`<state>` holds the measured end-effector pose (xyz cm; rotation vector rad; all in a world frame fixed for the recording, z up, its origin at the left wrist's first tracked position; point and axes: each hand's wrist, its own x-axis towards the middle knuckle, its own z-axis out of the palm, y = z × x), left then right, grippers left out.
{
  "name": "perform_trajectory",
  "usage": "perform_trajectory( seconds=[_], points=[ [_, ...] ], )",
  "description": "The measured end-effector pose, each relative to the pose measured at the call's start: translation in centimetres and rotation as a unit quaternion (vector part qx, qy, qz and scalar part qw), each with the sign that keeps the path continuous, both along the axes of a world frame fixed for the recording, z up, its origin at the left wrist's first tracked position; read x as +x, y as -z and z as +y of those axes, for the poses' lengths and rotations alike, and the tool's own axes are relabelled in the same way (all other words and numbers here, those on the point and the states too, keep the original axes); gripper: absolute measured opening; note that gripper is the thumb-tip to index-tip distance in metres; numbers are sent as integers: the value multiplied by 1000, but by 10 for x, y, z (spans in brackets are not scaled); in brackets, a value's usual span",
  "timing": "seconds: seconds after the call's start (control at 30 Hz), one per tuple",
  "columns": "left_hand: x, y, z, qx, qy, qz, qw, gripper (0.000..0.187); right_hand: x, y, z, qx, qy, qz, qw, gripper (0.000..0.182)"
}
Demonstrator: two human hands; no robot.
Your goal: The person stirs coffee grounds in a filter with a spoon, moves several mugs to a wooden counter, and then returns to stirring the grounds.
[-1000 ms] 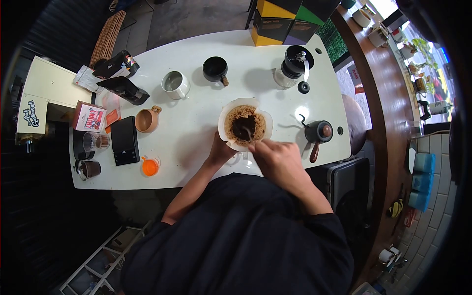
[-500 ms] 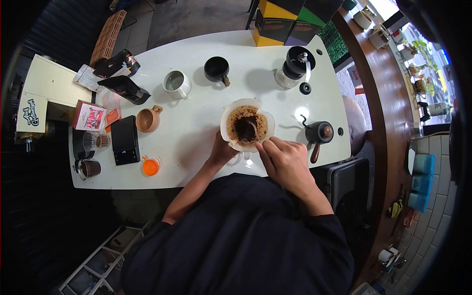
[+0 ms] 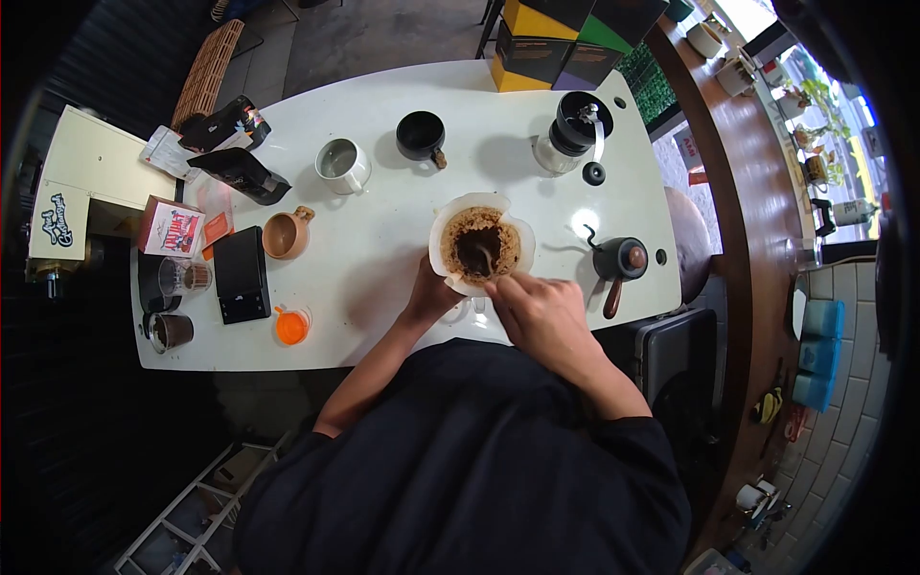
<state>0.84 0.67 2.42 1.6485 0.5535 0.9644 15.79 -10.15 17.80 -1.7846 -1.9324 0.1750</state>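
A paper filter point(image 3: 439, 251) with wet brown coffee grounds point(image 3: 508, 254) around a dark hollow stands near the table's front edge. My left hand point(image 3: 433, 292) is at the filter's lower left, its fingers hidden beneath the rim. My right hand point(image 3: 537, 311) is closed at the lower right rim in a pinch, on the handle of a thin spoon point(image 3: 486, 261) that dips into the grounds. Below the filter, part of a clear glass handle point(image 3: 479, 305) shows. To the right stands a dark kettle point(image 3: 618, 259) with a wooden handle.
On the white table point(image 3: 383, 254) are a white mug point(image 3: 342, 167), black cup point(image 3: 420, 136), coffee grinder point(image 3: 572, 134), brown cup point(image 3: 285, 236), black scale point(image 3: 241, 275), orange scoop point(image 3: 292, 327), black pouch point(image 3: 241, 173), glass jar point(image 3: 172, 331) and red-white box point(image 3: 172, 226). Patterned boxes point(image 3: 546, 53) stand at the back.
My right hand has moved a little left along the filter's rim, and the spoon has shifted in the grounds. My left hand stays at the filter.
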Motion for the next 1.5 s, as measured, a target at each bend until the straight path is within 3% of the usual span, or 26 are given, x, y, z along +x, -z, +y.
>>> perform_trajectory(
  seconds=[0.23,0.43,0.83,1.07,1.13,1.37,1.5],
  points=[
    [0,0,-3,-50,-1,-1,999,47,2,-18,-8,-2,-38,29,999,27],
    [0,-1,-3,-48,5,-3,999,50,9,-11,4,7,-1,20,1000,28],
    [0,1,-2,-23,8,11,1000,53,15,-5,6,-25,-33,78,996,24],
    [2,-4,-3,-45,-2,7,999,54,19,-16,5,10,-5,34,999,27],
    [1,-1,-1,-6,-1,20,1000,53,21,-9,8,25,-14,14,999,26],
    [-3,4,-4,6,-6,9,1000,52,11,-18,-1,-7,-40,76,996,31],
    [-1,6,-4,-23,-4,12,1000,52,12,-13,-1,9,-58,51,997,28]
  ],
)
